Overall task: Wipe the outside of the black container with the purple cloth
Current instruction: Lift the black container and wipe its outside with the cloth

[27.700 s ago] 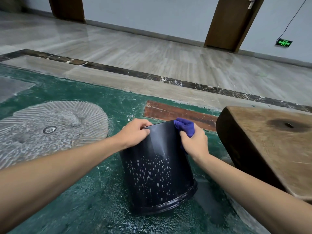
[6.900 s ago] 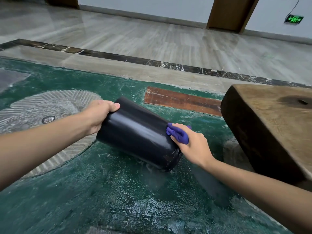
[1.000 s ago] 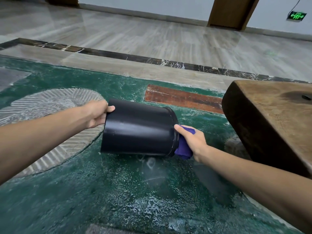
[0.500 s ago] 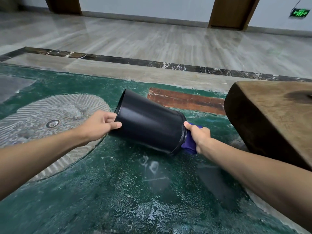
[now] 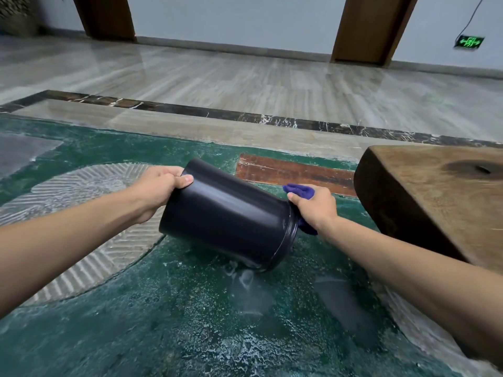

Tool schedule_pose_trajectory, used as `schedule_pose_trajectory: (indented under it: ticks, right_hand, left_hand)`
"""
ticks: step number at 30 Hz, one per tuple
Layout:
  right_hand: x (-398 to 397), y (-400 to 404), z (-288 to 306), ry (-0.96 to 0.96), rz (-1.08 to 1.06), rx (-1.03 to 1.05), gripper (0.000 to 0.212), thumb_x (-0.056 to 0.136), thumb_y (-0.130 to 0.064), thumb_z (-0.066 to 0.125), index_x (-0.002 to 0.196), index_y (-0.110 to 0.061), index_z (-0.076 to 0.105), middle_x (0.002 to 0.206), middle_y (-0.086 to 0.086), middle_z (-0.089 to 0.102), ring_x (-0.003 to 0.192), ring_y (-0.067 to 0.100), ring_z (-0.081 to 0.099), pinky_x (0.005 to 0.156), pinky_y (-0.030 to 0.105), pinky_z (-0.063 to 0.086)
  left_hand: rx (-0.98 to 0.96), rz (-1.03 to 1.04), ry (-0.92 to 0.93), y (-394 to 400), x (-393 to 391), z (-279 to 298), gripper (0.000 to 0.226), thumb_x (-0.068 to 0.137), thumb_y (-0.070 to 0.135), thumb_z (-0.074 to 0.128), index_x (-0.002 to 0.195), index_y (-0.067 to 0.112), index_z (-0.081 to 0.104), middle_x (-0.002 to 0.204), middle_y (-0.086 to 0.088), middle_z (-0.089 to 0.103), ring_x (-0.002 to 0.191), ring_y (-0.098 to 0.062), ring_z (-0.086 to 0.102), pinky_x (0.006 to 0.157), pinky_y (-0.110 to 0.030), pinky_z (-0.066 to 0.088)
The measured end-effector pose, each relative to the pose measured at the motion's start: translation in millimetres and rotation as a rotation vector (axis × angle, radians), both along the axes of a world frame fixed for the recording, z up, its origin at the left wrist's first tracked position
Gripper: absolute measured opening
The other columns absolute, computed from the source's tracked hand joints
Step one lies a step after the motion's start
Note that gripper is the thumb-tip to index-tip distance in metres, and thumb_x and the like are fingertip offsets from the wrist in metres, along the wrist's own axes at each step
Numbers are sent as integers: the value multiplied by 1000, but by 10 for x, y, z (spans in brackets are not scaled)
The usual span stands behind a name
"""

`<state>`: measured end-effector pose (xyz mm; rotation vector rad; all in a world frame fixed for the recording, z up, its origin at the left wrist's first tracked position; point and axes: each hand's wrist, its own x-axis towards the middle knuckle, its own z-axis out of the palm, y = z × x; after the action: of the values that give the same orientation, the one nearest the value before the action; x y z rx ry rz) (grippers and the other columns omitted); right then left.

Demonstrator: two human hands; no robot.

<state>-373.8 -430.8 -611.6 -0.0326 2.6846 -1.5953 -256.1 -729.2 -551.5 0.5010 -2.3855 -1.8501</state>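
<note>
The wooden block [image 5: 441, 202] stands close to the right of the right hand [image 5: 315, 206] and the purple cloth [image 5: 299, 191], leaving only a narrow gap on that side of the tilted black container [image 5: 228, 216]. The wet green floor [image 5: 168, 317] in front of the container lies open between the two forearms, and the floor beyond it is open as far as the marble border. The left hand [image 5: 160, 190] takes up the container's left end.
</note>
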Motion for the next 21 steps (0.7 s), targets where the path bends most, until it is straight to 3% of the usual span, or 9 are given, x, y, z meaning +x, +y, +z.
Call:
schedule_pose_trajectory:
  ticks: [2, 4, 8, 11, 14, 15, 18, 21]
  right_hand:
    - [85, -13, 19, 133, 175, 125, 19, 94, -23, 72, 110, -28, 79, 103, -11, 79, 100, 7, 71, 83, 15, 54]
    - [176, 4, -2, 240, 269, 215, 23, 95, -23, 71, 116, -28, 77, 114, -10, 77, 115, 11, 67, 102, 25, 47]
    - [427, 60, -155, 404, 302, 216, 37, 94, -23, 74, 131, -24, 70, 129, -4, 72, 129, 11, 57, 106, 23, 41]
    - [546, 103, -289, 482, 320, 148, 46, 89, -15, 79, 134, -18, 67, 138, 0, 64, 139, 17, 48, 117, 33, 37]
    - [588, 166, -419, 537, 420, 175, 53, 89, -5, 78, 138, -15, 63, 144, -4, 55, 144, 20, 40, 123, 40, 28]
    - [598, 198, -473, 549, 463, 198, 57, 87, 1, 77, 139, -15, 62, 146, -7, 52, 145, 20, 37, 124, 41, 25]
    - [608, 288, -644, 587, 605, 369, 78, 76, 19, 73, 143, -18, 58, 152, -8, 44, 149, 21, 31, 125, 44, 20]
    - [576, 316, -772, 639, 742, 552, 92, 65, 22, 72, 146, -20, 55, 155, -7, 42, 150, 20, 27, 124, 45, 17]
  left_hand:
    - [0, 29, -9, 7, -15, 6, 33, 97, 10, 57, 65, 16, 61, 76, -10, 61, 72, -20, 53, 67, -31, 36]
    - [0, 52, -19, 11, -28, -1, 34, 97, 10, 57, 63, 15, 56, 74, -10, 57, 70, -21, 49, 64, -31, 33]
    - [55, 94, -23, 16, -86, -48, 31, 95, 9, 57, 65, 12, 51, 78, -10, 50, 80, -24, 43, 66, -32, 28]
    - [97, 125, 3, 24, -146, -21, 3, 95, 7, 57, 94, 7, 60, 91, -14, 51, 87, -25, 45, 80, -34, 29]
    - [127, 172, -3, 7, -223, -8, 4, 95, 6, 58, 99, 6, 60, 102, -12, 55, 91, -23, 51, 82, -33, 36]
    - [131, 187, -12, 10, -247, -5, 2, 95, 5, 58, 94, 7, 58, 101, -11, 53, 89, -22, 51, 80, -32, 37]
    - [166, 214, -49, -22, -324, -19, 28, 95, 3, 56, 72, 15, 46, 84, -9, 47, 66, -19, 51, 61, -25, 43]
    - [219, 278, -61, -76, -376, -9, 30, 94, -1, 56, 69, 14, 48, 65, -2, 54, 51, -13, 59, 47, -20, 52]
